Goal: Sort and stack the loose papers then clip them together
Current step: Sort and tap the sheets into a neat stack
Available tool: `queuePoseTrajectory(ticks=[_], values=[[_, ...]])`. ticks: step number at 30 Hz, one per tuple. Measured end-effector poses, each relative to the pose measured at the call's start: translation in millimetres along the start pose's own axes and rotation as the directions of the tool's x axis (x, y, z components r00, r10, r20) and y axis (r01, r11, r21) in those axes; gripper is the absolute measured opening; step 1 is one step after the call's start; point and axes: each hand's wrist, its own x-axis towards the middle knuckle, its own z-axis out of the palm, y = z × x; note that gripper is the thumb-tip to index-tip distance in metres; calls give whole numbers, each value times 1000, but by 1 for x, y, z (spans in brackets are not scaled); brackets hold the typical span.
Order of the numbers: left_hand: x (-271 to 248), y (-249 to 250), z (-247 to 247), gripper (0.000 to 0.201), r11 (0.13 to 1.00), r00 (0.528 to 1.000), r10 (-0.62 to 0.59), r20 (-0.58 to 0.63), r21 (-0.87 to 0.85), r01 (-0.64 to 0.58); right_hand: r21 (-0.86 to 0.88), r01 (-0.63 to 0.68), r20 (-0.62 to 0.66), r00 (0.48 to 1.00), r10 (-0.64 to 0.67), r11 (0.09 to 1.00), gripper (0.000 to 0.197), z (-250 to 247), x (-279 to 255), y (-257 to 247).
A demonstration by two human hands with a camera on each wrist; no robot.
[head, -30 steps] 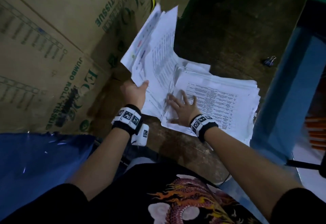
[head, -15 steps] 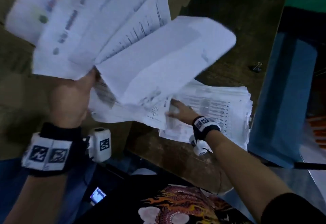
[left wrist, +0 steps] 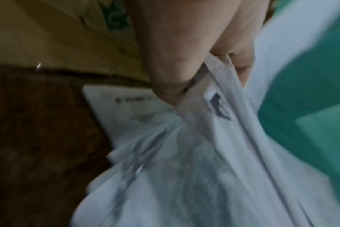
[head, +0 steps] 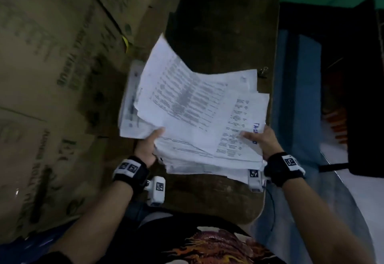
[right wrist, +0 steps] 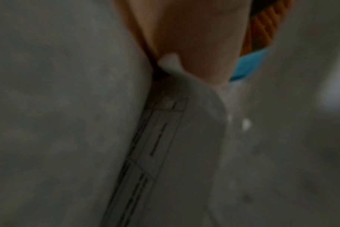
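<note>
Item, at 9 o'clock: cardboard cartons (head: pixel 62 76), printed, standing along the left edge of the table (head: pixel 207 197). Item, left hand (head: pixel 148 149): thumb on top, fingers curled under, grasping the near-left corner of the papers (head: pixel 187 105); the left wrist view confirms a pinch on several sheet edges. Item, centre: the papers themselves, a thick untidy sheaf of printed pages, held over the table just in front of the person, edges fanned and skewed, some far corners curling upward. Item, right hand (head: pixel 264 141): thumb over the top sheet, grasping the near-right corner of the same sheaf. Item, at 1 o'clock beyond the sheaf: binder clip (head: pixel 263 72), small, lying near the table's right edge, unused. Step in hand, as judged: gathering and squaring the stack, with clipping not yet begun. Next move likely calls for tapping the edges flush on the table, then freeing the right hand to fetch the clip.
</note>
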Motion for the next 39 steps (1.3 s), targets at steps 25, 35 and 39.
queuePoseTrajectory(ticks=[25,35,39], values=[[100,4,-3,55,705,997,-47,67,709,-14,-263,-167,-109,984,143,950,54,-26,10,32],[78,7,17,41,631,993,63,103,767,-120,-410,-76,-218,976,-17,909,44,0,13,24],[70,14,3,45,847,983,113,144,503,-171,-217,76,-190,975,-119,973,41,-2,-11,-4]])
